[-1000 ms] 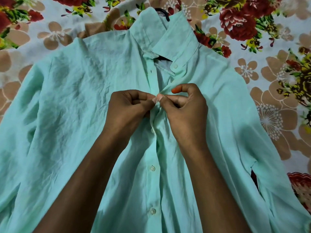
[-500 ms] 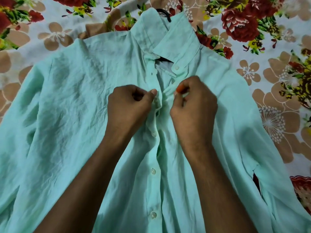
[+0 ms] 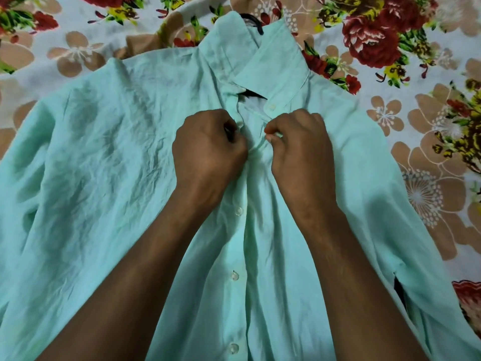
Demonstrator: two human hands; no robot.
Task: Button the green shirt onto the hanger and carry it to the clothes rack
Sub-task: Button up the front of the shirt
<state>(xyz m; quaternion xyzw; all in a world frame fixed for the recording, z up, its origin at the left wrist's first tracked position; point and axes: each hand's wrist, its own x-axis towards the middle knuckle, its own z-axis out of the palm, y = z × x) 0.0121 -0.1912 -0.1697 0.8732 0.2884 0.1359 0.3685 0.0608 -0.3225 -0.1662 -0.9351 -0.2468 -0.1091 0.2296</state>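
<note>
A pale green shirt [image 3: 104,178] lies spread face up on a flowered bedsheet. The black hanger's hook [image 3: 253,20] pokes out above the collar, and a dark strip of the hanger shows in the open neck. My left hand [image 3: 208,155] pinches the left placket edge just below the collar. My right hand [image 3: 299,147] pinches the right placket edge opposite it, fingertips close together. Three buttons below the hands are closed. The collar button [image 3: 271,107] is unfastened. The button between my fingers is hidden.
The flowered bedsheet [image 3: 416,126] surrounds the shirt on the top and right. A tan fold of cloth [image 3: 145,43] lies behind the left shoulder. A dark gap [image 3: 399,290] shows at the right sleeve's cuff slit.
Both hands have moved up the placket toward the collar. The button they worked a second ago is below them now and closed.
</note>
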